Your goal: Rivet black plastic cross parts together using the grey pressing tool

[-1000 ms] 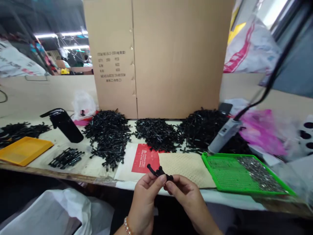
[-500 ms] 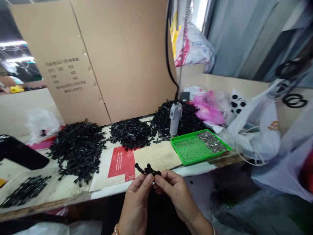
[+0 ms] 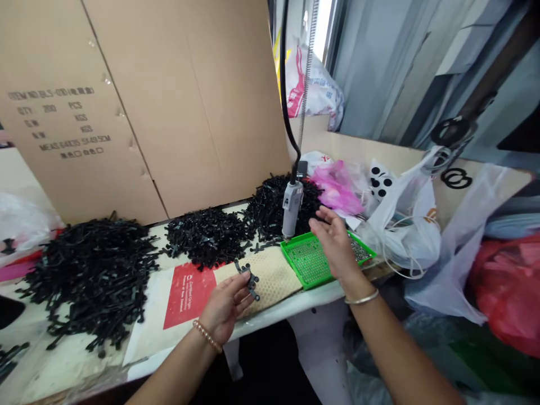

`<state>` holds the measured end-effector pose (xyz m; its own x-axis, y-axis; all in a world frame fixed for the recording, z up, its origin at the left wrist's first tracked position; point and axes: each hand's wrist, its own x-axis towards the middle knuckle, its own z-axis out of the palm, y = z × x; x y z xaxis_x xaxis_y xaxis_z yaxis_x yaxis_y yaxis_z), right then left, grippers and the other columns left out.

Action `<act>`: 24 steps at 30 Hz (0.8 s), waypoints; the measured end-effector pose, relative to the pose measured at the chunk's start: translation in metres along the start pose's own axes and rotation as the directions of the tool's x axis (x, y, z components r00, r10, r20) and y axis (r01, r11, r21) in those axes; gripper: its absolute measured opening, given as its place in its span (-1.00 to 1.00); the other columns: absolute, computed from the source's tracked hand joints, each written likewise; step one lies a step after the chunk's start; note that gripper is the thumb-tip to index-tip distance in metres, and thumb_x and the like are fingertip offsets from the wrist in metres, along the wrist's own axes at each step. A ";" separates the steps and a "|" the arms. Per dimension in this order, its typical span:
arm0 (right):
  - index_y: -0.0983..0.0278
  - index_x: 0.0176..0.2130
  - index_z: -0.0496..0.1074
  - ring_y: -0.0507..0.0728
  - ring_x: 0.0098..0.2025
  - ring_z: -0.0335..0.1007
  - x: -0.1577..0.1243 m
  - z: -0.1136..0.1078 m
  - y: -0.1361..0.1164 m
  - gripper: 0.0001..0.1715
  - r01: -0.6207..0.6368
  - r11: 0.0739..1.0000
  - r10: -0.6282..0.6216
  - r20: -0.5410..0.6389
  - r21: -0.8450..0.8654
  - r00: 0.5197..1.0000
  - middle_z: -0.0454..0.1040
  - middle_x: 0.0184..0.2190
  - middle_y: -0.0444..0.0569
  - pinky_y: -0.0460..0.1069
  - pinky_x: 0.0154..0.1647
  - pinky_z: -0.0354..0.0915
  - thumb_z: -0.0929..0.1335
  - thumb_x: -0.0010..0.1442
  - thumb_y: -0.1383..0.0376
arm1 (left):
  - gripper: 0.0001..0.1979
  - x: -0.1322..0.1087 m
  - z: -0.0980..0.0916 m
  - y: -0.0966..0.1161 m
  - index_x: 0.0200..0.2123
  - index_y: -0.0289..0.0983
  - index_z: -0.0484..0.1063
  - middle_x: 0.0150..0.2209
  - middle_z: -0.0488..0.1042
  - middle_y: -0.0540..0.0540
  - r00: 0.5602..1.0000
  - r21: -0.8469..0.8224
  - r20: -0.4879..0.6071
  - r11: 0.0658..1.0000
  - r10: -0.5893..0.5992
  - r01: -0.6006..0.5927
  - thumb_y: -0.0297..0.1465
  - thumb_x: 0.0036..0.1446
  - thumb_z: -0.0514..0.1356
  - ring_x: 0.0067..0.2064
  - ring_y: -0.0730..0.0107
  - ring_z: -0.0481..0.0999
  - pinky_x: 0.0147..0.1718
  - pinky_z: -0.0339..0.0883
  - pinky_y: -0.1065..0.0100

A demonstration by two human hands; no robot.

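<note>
1. Head view, left hand: it is partly open, palm up, above the near edge of the table. A black plastic piece sits at the fingertips; the view leaves it unclear whether the piece is gripped or only resting there.
2. Head view, right hand: it is open with the fingers spread, holding nothing, just above a green tray near the table's far edge. Small metal studs lie in the tray's far corner.
3. Head view, around the hands: a tan mesh mat lies under the black plastic piece, beside a red and white paper. Heaps of black plastic parts line the far edge, with a grey handheld tool upright among them.
</note>
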<state>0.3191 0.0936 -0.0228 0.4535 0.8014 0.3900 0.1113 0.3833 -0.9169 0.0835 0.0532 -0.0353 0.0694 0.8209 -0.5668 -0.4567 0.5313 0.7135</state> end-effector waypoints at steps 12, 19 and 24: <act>0.16 0.16 0.12 0.18 0.03 0.27 -0.011 0.009 -0.007 -0.43 0.098 0.984 -0.086 0.083 -0.152 0.993 0.19 0.15 0.07 0.09 0.03 0.32 0.32 0.21 0.17 | -0.93 0.017 -0.001 0.006 -0.32 -0.39 0.46 -0.35 0.54 -0.11 0.993 0.074 -0.011 0.990 -0.117 0.118 -0.60 0.18 0.18 -0.44 0.49 0.52 -0.51 0.46 0.53; 0.16 0.14 0.11 0.13 -0.04 0.31 -0.035 -0.024 -0.023 -0.47 0.147 0.983 -0.152 -0.043 -0.110 0.987 0.21 0.12 0.05 0.03 -0.05 0.35 0.25 0.25 0.07 | -0.88 0.004 -0.008 0.007 -0.33 -0.38 0.45 -0.37 0.52 -0.07 0.992 0.079 -0.084 0.992 -0.095 0.101 -0.61 0.21 0.13 -0.45 0.51 0.52 -0.52 0.46 0.55; 0.26 0.03 0.17 0.08 -0.30 0.39 -0.134 -0.061 0.049 -0.60 -0.096 0.968 0.081 -0.071 -0.233 0.994 0.38 -0.11 0.07 0.00 -0.23 0.40 0.09 0.35 0.09 | -0.83 -0.007 -0.014 0.009 -0.37 -0.36 0.43 -0.44 0.50 -0.03 0.989 0.055 -0.134 0.996 -0.069 0.077 -0.62 0.23 0.09 -0.48 0.54 0.52 -0.51 0.47 0.58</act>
<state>0.3178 -0.0231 -0.1248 0.5229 0.7952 0.3070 0.2704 0.1868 -0.9444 0.0665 0.0494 -0.0301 -0.0188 0.7468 -0.6647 -0.4003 0.6036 0.6895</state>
